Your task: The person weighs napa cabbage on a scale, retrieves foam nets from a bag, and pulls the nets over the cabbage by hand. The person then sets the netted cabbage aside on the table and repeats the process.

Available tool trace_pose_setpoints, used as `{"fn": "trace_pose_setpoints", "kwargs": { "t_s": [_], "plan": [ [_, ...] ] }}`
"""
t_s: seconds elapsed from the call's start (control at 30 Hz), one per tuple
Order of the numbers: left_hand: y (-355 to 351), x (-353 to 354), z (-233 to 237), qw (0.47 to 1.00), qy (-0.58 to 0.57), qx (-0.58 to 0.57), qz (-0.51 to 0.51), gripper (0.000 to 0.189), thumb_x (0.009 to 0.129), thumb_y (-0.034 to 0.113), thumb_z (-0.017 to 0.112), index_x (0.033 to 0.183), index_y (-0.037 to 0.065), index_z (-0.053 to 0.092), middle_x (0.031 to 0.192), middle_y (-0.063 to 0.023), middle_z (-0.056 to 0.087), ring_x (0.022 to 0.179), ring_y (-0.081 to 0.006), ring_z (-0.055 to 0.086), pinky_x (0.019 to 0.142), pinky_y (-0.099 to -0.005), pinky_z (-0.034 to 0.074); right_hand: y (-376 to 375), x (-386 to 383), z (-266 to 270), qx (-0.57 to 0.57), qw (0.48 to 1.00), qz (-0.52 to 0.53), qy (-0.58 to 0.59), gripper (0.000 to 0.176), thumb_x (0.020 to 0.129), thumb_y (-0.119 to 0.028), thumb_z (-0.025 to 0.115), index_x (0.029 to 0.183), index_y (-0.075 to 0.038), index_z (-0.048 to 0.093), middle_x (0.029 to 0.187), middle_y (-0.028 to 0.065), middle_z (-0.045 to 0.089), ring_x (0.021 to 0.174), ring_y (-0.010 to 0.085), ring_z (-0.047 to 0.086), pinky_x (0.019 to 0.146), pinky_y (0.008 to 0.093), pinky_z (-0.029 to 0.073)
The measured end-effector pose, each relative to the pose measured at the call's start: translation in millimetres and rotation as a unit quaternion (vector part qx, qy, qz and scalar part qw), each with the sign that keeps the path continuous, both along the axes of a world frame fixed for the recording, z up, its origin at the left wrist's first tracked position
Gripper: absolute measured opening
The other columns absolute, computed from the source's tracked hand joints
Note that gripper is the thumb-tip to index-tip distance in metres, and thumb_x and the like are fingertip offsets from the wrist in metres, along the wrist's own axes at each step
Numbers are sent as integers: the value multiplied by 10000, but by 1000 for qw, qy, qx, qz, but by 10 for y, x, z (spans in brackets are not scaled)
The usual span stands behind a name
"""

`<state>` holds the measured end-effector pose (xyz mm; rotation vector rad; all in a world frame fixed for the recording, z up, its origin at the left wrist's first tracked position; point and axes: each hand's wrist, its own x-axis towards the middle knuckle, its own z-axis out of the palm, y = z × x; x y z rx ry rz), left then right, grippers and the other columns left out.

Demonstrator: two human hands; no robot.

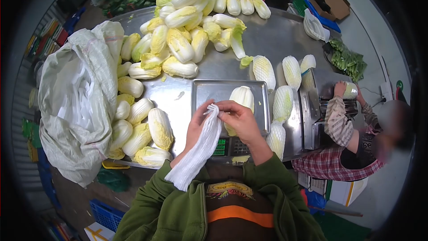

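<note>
- The left hand [197,124] is raised in front of the chest with the wrist bent. Its grip is closed, thumb against fingertips, on the top edge of a white foam net sleeve [196,154].
- The right hand [239,118] comes in from the other side, palm turned down and fingers curled. Its grip pinches the same top edge, just beside the left fingertips.
- The sleeve hangs limp from the two hands, down over the left forearm to the green jacket.
- Both hands are held over a steel scale tray [208,90]. A bare cabbage [243,95] lies on the tray, partly hidden by the right hand.
- The scale sits at the near edge of the metal table [276,35].
- A heap of bare cabbages [178,40] lies farther back and to the left, beside a large white sack [76,102].
- Netted cabbages [264,70] lie to the right of the tray.
- At the far right, another person's hand [340,89] rests on a wrapped cabbage [351,90] at a machine.
</note>
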<state>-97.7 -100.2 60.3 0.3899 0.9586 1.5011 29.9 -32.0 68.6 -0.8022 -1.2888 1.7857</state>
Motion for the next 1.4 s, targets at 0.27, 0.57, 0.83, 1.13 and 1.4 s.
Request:
{"fn": "trace_pose_setpoints", "kwargs": {
  "t_s": [0.27,0.57,0.83,1.13,1.4],
  "plan": [
    [-102,63,-14,989,138,26,37,228,859,52,660,1073,-22,640,1087,-79,613,856,-107,585,798,-241,473,-88,16,-140,186,955,-133,-188,141,792,-14,632,923,16,677,1022,101,615,909,176,615,827,275,484],
    [-55,140,19,919,379,67,84,143,824,35,681,965,12,675,940,-68,611,739,-120,596,623,-250,484,-189,122,-149,-97,995,-28,-24,231,903,-90,608,1111,8,593,1007,23,603,891,89,555,793,255,459],
    [-22,135,-239,874,454,147,88,277,843,74,609,1101,-5,544,1037,-110,562,955,-211,566,832,-299,446,-186,222,-300,29,976,-204,-71,190,919,-160,605,1036,-11,587,941,18,597,826,111,550,764,267,451],
    [277,-16,-201,974,-218,-59,12,212,972,213,490,1049,26,553,856,-38,625,760,-134,621,718,-307,527,-214,945,-496,-219,953,191,88,422,954,-173,489,1305,51,423,1234,162,560,1118,239,572,974,374,456],
    [1136,-161,-666,929,217,-46,-296,405,818,207,685,1112,-55,593,909,-75,669,804,-131,632,692,-287,505,819,1151,-634,-265,945,-61,181,315,969,-178,448,1234,-11,478,1123,131,621,997,270,628,886,426,503]
  ]
}}
